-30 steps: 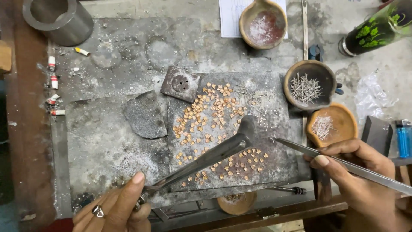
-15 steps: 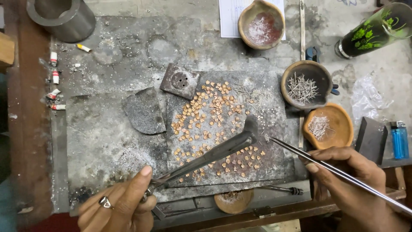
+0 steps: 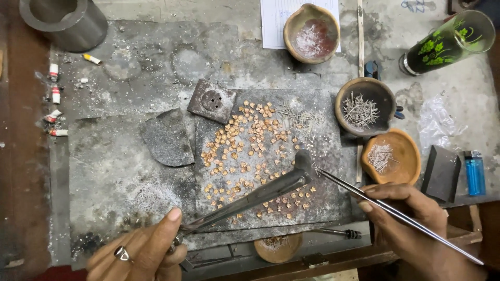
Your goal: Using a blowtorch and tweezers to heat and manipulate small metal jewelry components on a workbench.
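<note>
My left hand (image 3: 143,252), a ring on one finger, grips a long dark metal tool (image 3: 255,196) whose bent tip rests on a grey slab (image 3: 333,203). Many small copper-coloured pieces (image 3: 245,143) lie scattered over that slab. My right hand (image 3: 411,226) holds long thin tweezers (image 3: 385,208), their points close to the dark tool's tip among the pieces. A tiny wire bit seems to sit at the tweezer points, too small to be sure.
Clay bowls stand at the right: one with thin wire bits (image 3: 363,106), one orange (image 3: 391,157), one with white powder (image 3: 311,32). A green-patterned glass (image 3: 448,41), a blue lighter (image 3: 474,171), a dark block (image 3: 440,171), a metal cylinder (image 3: 62,21), and cigarette butts (image 3: 54,99) surround the slab.
The tweezer points and the dark tool's tip have shifted slightly right and down on the slab. Both hands keep their grip.
</note>
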